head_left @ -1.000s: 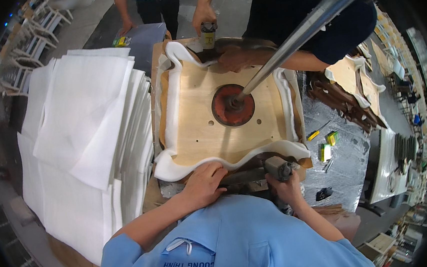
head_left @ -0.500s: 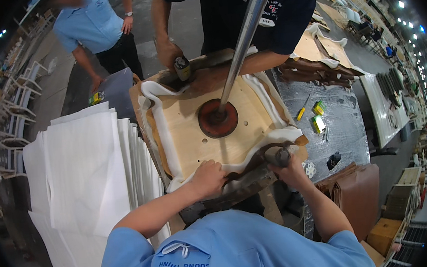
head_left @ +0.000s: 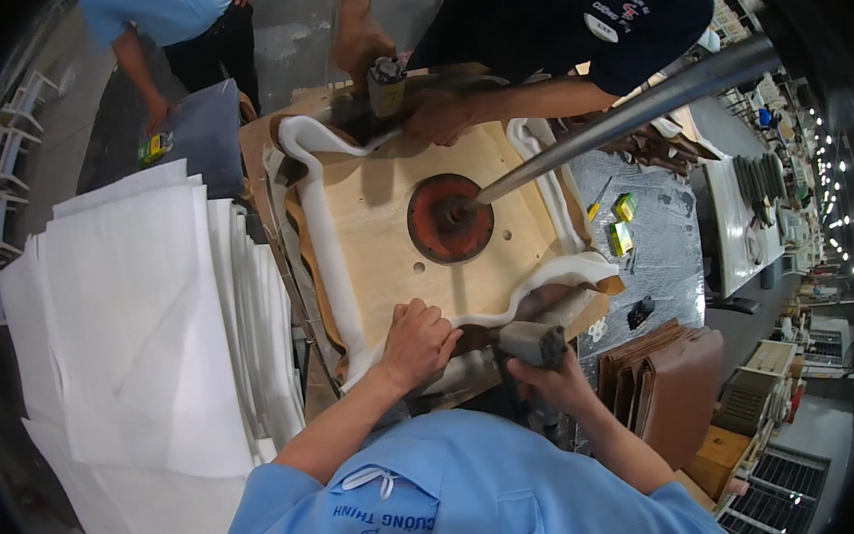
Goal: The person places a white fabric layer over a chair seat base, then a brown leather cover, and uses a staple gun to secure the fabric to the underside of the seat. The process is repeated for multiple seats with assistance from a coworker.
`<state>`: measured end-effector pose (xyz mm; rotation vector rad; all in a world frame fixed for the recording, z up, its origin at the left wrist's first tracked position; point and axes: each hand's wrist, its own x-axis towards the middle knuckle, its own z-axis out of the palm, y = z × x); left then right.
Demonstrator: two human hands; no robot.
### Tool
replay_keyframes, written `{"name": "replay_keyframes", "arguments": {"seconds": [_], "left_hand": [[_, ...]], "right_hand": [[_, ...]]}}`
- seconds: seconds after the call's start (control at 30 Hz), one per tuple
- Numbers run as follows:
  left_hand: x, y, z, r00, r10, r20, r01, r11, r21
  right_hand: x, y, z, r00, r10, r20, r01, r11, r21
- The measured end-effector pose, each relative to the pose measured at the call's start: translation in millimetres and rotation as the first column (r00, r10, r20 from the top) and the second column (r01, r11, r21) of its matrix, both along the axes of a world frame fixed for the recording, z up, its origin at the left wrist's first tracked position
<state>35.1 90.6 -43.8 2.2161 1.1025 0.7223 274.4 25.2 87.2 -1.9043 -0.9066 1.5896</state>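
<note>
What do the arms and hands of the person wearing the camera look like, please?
The left hand and right hand wear no visible gloves, and no watch shows on either wrist. The forearms are uncovered below short, light blue sleeves. These belong to a matching shirt with dark blue lettering.

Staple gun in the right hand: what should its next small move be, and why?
Probably ease the staple gun leftward toward the left hand: that hand rests at the near edge of the plywood panel, while the right hand holds the gun apart, farther right.
</note>
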Motion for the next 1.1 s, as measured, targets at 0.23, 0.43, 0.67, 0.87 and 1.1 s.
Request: {"name": "replay_keyframes", "arguments": {"seconds": [0.23, 0.43, 0.67, 0.87, 1.1], "left_hand": [[4.6, 0.4, -1.3, 0.997, 0.07, 0.016, -0.069, 0.997, -0.03], [7.8, -1.3, -6.0, 0.993, 0.099, 0.058, -0.097, 0.995, -0.029], [13.1, -4.8, -5.1, 0.996, 0.09, 0.0, -0.09, 0.995, -0.051], [29.8, 5.4, 4.5, 0.972, 0.218, 0.088, -0.215, 0.976, -0.046], [102.4, 10.4, 34.8, 0.993, 0.012, 0.115, -0.01, 1.0, -0.015]], "right_hand": [[-34.1, 15.8, -7.2, 0.997, 0.072, 0.017, -0.071, 0.997, -0.019], [-45.3, 25.6, -9.5, 0.968, 0.172, 0.183, -0.164, 0.985, -0.061], [-59.6, 25.4, -9.5, 0.977, 0.082, 0.199, -0.074, 0.996, -0.05], [-38.2, 0.7, -5.3, 0.99, 0.02, 0.138, -0.023, 1.0, 0.02], [33.5, -43.2, 5.6, 0.972, -0.22, 0.088, 0.21, 0.971, 0.11]]}}
